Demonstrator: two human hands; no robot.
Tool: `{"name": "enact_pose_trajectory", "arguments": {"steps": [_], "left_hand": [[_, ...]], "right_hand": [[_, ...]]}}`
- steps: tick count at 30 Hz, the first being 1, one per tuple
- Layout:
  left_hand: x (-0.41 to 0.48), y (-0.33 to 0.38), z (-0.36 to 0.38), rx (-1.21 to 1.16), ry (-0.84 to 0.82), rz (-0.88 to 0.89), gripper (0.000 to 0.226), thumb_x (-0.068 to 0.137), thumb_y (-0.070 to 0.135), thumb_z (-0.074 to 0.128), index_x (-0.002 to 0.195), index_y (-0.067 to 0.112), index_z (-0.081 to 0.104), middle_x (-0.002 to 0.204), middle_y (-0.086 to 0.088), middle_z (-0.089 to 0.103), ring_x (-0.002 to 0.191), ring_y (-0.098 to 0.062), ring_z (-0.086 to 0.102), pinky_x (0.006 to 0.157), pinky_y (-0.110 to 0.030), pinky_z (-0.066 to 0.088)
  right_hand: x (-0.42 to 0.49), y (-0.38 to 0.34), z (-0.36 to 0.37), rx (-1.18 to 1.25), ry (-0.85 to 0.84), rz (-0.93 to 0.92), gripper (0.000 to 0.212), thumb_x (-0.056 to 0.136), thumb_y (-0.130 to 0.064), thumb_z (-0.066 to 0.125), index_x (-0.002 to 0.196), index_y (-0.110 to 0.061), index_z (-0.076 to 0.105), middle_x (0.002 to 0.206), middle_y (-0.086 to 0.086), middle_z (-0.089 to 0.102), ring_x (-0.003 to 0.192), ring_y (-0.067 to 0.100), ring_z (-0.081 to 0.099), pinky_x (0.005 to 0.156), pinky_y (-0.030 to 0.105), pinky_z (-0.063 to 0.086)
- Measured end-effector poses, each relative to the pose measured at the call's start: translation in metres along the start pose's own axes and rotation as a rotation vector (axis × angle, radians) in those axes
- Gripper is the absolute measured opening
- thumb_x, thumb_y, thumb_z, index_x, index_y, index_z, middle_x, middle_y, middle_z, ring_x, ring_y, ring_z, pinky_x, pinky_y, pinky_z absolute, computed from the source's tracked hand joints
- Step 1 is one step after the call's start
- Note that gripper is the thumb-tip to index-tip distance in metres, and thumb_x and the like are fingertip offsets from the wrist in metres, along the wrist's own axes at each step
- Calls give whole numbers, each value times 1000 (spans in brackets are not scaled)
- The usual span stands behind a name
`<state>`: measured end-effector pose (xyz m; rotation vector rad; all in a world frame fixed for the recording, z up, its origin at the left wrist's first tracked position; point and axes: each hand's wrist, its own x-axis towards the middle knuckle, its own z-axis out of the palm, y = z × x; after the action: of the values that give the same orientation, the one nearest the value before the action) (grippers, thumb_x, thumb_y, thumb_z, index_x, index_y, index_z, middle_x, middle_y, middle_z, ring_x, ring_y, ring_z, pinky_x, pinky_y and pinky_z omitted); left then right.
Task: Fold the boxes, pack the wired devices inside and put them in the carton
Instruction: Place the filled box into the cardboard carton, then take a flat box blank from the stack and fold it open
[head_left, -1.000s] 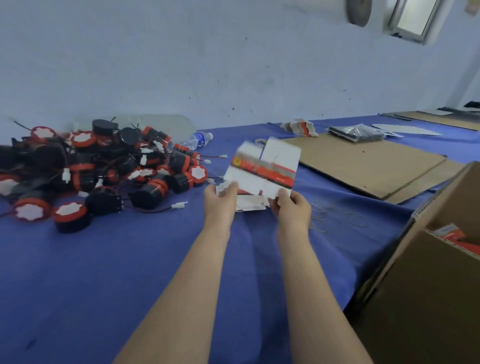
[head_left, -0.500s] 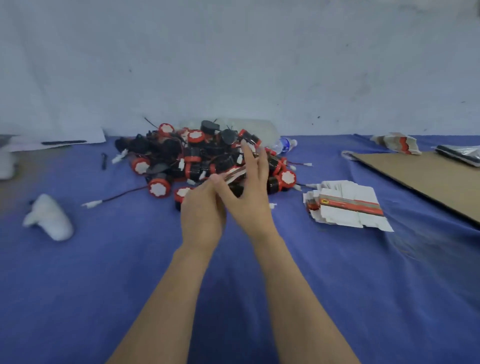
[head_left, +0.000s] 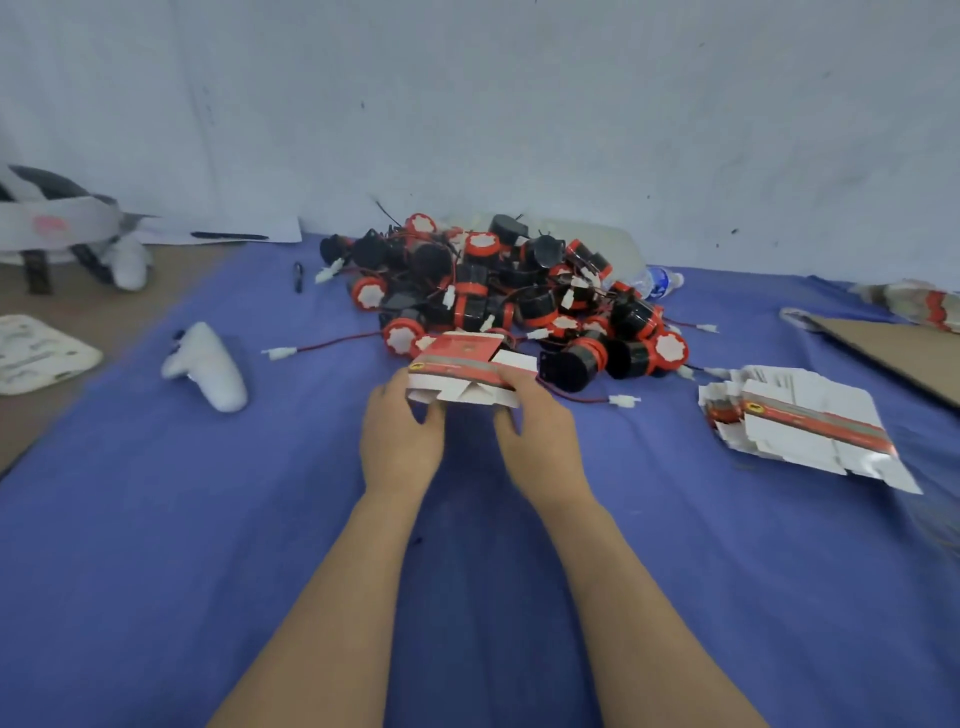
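We held the small white-and-red cardboard box (head_left: 462, 371) between both hands, low over the blue cloth-covered table (head_left: 208, 519) and right at the near edge of the heap of black-and-red cylindrical wired devices (head_left: 519, 291). Our left hand (head_left: 402, 436) pinched the box's near left corner, thumb and fingers curled round the white flaps. Our right hand (head_left: 540, 436) gripped the right end, fingers wrapped over its edge. The box lay with its long axis running left to right across us, red band facing us, loose white flaps along the near lower side. We judged it half-formed, not yet closed.

What the next move turned on was where a device lay. The nearest black cylinder with a red collar (head_left: 571, 366) sat just beside the box's right end, its red wire trailing to a small white plug (head_left: 623, 400) on the cloth further right. It was thus to the right of our hands and slightly beyond them, so the right hand was plainly the nearer. We reckoned the left would have to keep the box steady while the right let go and reached. Which end of the box stood open we could not tell.

The stack of flat white-and-red box blanks (head_left: 795, 421) lay well apart to the right, and the carton was not in view.
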<state>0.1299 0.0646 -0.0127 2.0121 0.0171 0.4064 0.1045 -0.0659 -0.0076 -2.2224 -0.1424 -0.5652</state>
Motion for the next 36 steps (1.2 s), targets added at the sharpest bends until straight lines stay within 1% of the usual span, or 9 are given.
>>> {"name": "enact_pose_trajectory", "arguments": {"steps": [3, 6, 11, 14, 18, 23, 26, 32, 36], "left_hand": [[-3, 5, 3, -55, 95, 0, 36, 90, 16, 59, 125, 25, 57, 115, 6, 50, 90, -5, 47, 67, -15, 37], [-7, 9, 5, -127, 153, 19, 36, 95, 9, 51, 128, 22, 57, 118, 2, 53, 94, -7, 49, 77, -18, 39], [-6, 9, 4, -161, 145, -62, 49, 94, 10, 55, 141, 16, 42, 124, 3, 55, 103, -16, 57, 80, -25, 45], [-6, 3, 7, -86, 83, 23, 25, 92, 6, 53, 111, 16, 65, 105, -3, 64, 93, -20, 59, 67, -21, 39], [-8, 3, 8, -71, 159, 24, 24, 94, 9, 55, 115, 15, 67, 108, -5, 59, 90, -12, 53, 70, -11, 36], [-11, 10, 10, -54, 242, 140, 23, 91, 7, 60, 112, 14, 66, 131, -5, 45, 120, -19, 46, 97, -20, 40], [-18, 17, 15, -172, 148, 286, 24, 94, 6, 54, 117, 10, 62, 143, 6, 39, 131, -6, 37, 92, 2, 29], [-22, 17, 22, -244, -129, 328, 35, 101, 28, 44, 133, 20, 55, 140, 13, 41, 125, 4, 36, 97, -5, 35], [-17, 14, 20, -182, -156, 277, 41, 103, 18, 39, 143, 22, 40, 151, 0, 25, 138, -11, 25, 106, -16, 31]], "right_hand": [[1, 4, 2, -72, -119, 13, 51, 95, -6, 43, 145, -17, 39, 153, -3, 33, 134, 14, 36, 103, 26, 37], [-1, 4, 2, 16, -120, 21, 57, 93, -11, 48, 147, -22, 30, 155, -4, 21, 130, 4, 31, 90, 14, 34], [0, 1, 0, 217, -37, 97, 59, 92, -18, 56, 145, -18, 31, 147, 1, 36, 137, 19, 33, 105, 33, 40], [2, 2, -1, 187, 20, 189, 67, 88, -6, 52, 149, -13, 23, 152, 7, 29, 141, 25, 26, 107, 42, 38], [3, 7, -4, 148, 42, 228, 55, 90, -8, 49, 141, -25, 36, 131, 1, 53, 112, 21, 53, 70, 16, 45], [0, 7, -3, -149, 103, 259, 34, 101, -29, 43, 133, -19, 48, 117, 3, 63, 102, 23, 57, 75, 30, 44], [1, 6, -1, -277, 95, 252, 28, 102, -20, 36, 125, -12, 50, 102, 12, 65, 88, 31, 57, 66, 37, 45], [5, 8, -5, 8, 208, 351, 31, 100, -16, 42, 129, -11, 49, 99, 10, 65, 76, 22, 56, 61, 33, 46], [2, 9, -6, 76, 169, 258, 35, 96, -5, 40, 125, -17, 57, 92, -4, 59, 82, 15, 56, 62, 22, 46]]}}
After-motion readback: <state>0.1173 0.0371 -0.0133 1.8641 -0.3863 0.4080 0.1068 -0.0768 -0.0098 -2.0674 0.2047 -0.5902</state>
